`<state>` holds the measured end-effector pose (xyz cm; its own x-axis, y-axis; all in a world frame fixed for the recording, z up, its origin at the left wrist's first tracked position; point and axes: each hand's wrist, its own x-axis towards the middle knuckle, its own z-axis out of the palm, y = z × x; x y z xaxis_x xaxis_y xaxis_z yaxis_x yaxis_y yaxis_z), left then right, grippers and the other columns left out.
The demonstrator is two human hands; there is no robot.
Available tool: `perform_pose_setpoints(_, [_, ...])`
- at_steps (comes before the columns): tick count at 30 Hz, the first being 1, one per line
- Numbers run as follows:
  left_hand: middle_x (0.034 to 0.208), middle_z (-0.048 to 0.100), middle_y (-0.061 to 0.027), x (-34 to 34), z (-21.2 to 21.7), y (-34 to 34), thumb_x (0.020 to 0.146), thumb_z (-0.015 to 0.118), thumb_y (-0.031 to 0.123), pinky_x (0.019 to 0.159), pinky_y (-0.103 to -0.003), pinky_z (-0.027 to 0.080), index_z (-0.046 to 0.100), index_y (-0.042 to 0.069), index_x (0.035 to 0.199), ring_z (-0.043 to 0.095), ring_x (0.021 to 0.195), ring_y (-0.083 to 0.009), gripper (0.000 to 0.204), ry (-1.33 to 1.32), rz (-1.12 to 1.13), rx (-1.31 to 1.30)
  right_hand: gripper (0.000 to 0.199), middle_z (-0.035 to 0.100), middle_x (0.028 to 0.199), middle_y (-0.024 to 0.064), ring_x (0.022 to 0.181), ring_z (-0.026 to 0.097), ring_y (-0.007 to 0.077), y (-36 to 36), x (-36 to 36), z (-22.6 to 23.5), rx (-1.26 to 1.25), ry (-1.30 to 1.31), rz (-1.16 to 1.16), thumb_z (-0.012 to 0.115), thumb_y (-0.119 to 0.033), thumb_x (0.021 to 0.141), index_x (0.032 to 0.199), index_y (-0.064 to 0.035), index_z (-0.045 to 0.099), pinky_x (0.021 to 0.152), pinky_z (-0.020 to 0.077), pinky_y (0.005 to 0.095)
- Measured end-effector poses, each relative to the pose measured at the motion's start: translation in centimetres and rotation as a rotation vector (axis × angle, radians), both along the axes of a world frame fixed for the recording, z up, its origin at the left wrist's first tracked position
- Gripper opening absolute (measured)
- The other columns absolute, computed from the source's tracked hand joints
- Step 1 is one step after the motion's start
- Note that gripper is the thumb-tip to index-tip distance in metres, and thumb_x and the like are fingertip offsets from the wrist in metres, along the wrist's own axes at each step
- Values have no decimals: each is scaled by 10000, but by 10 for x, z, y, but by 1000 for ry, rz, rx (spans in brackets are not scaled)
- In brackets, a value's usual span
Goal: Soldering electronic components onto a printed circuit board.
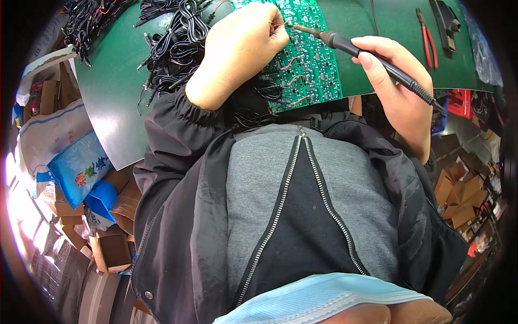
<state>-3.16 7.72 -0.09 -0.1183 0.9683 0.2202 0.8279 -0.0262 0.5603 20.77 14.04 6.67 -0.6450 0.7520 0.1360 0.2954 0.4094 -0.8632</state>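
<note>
A green circuit board panel (318, 70), crowded with small parts, lies on the table in front of me. My right hand (399, 81) grips a black soldering iron (342, 43), its tip pointing left onto the upper part of the panel. Close by that tip, my left hand (243, 48) is pinched on a thin red wire (279, 24), and the fingertips partly hide it. Lower on the panel, several red wires (297, 81) run from the boards to black cables (270, 90) beneath my left wrist.
Bundles of black cables (172, 59) pile up left of my left hand. Red-handled pliers (428, 46) and a black soldering iron stand (447, 27) lie at the right on the green table (113, 70). Cardboard boxes (113, 248) and sacks stand below the table's left edge.
</note>
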Motion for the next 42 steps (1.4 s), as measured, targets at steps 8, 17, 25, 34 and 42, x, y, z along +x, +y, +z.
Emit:
perform_pose_setpoints(8, [764,673,-156,-2,-1,3,858,707,174,663,-429,542,670,51,810,675,724,-351,137,17,0,42,166,704,949,49,813,617,85,6,3,2,31,2,-6,699,-42,966,1120,15,723,728,486,208])
perform_pose_setpoints(17, [842,679,-115,-8,-12,-1,901,707,237,688,-423,539,654,81,923,688,792,-331,167,21,-48,30,318,743,1092,116,963,730,163,43,-16,-2,111,44,-39,650,-179,1039,1264,44,682,777,536,243])
perform_pose_setpoints(25, [881,673,-63,-11,-4,2,972,646,255,657,-417,550,664,146,962,688,793,-307,110,61,-82,88,182,726,933,50,794,642,84,93,-98,-10,20,111,-42,700,-50,966,1135,18,697,716,515,232])
perform_pose_setpoints(34, [894,676,-76,-12,-10,6,951,693,209,669,-390,553,645,103,1002,695,787,-300,126,-49,6,138,179,727,982,74,892,661,113,103,-126,-24,87,152,36,686,-4,959,1133,38,681,790,539,259])
perform_pose_setpoints(42, [870,674,-101,-16,-10,5,901,675,135,677,-395,550,645,89,979,702,797,-300,96,-84,-19,121,176,715,973,62,886,654,108,104,-128,-22,83,138,37,676,4,961,1133,41,680,789,534,254])
